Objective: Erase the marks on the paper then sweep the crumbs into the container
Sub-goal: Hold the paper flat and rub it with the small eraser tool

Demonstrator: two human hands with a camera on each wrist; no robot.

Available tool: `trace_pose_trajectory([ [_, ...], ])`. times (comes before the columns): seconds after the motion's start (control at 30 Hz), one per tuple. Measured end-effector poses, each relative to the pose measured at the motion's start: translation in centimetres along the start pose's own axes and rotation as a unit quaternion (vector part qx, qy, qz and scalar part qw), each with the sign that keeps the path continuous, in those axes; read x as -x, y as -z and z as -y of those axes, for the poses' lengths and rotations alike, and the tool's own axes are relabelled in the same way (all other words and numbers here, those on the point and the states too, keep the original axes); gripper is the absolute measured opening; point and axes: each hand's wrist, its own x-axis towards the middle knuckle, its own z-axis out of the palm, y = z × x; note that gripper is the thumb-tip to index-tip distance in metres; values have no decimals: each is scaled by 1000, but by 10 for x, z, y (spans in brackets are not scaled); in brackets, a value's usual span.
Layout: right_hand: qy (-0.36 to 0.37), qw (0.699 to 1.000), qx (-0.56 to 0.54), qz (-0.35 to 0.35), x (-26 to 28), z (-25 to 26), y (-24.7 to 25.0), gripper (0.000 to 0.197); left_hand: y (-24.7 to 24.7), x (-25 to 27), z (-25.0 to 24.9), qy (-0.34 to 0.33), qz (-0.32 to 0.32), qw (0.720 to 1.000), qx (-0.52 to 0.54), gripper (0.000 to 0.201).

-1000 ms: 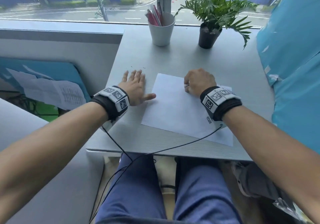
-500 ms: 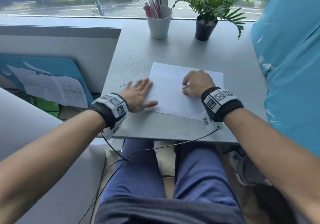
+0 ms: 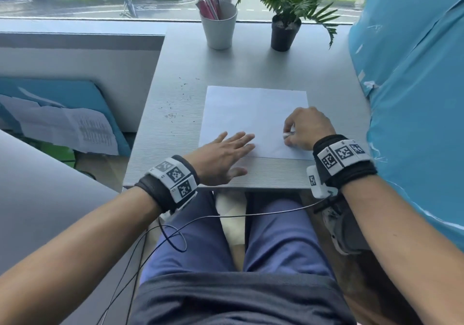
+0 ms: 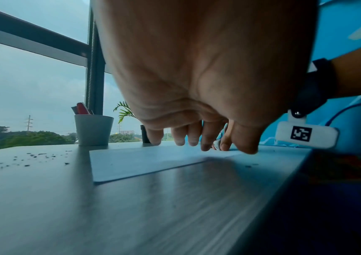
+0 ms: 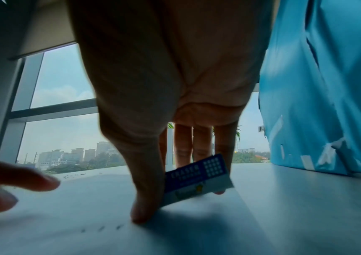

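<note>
In the head view, a white sheet of paper [image 3: 253, 121] lies in the middle of the frame on a grey desk [image 3: 251, 66], its near edge close to the desk's front edge. The left hand [image 3: 223, 157] lies flat with its fingers straight and spread, fingertips on the paper's lower-left corner and thumb on the bare desk, holding nothing. The right hand [image 3: 307, 128], at the paper's lower right, is curled around a small eraser [image 3: 288, 133] of which only a sliver shows. Dark crumbs [image 3: 175, 108] are scattered on the desk left of the paper. A white cup of pens [image 3: 219, 27] and a potted plant [image 3: 285, 32] stand along the top of the frame; no container for the crumbs can be singled out with certainty. In the left wrist view, the palm fills the top centre and the straight fingers [image 4: 205, 138] reach down to the paper, with crumbs at the far left. In the right wrist view, thumb and fingers pinch the blue-sleeved eraser at lower centre, its lower end down on the paper, and a few faint pencil marks [image 5: 101, 228] sit at the bottom, left of the thumb tip. The erasing step looks to be in hand, since marks remain. The next move likely calls for rubbing the eraser over those marks while the flat hand pins the sheet; sweeping comes later.
</note>
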Motion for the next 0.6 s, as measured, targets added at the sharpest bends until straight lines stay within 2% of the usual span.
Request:
trace_pose_trajectory([
  [0.13, 1, 1000, -17, -10, 0, -4, -3, 14, -10, -3, 4, -6, 46, 998, 32, 73],
  [0.23, 6, 999, -32, -13, -4, -4, -2, 14, -9, -2, 14, 30, 68, 997, 16, 84],
  [0.3, 10, 999, -33, -12, -6, -3, -2, 15, -7, 0, 22, 110, 76, 991, -3, 94],
  [0.4, 15, 999, -38, -13, -8, -1, -4, 14, 1, -4, 28, 256, 80, 961, -73, 108],
  [0.43, 18, 999, -37, -14, -8, 0, -4, 14, 6, -8, 24, 277, 70, 955, -81, 109],
  [0.47, 22, 999, -37, -16, -8, 1, -4, 14, 10, -14, 19, 269, 51, 959, -78, 105],
  [0.5, 24, 999, -36, -18, -9, 2, -4, 14, 15, -22, 11, 232, 28, 970, -68, 99],
  [0.6, 35, 999, -26, -18, -11, 3, -4, 14, 20, -45, -19, 18, 8, 999, -41, 75],
])
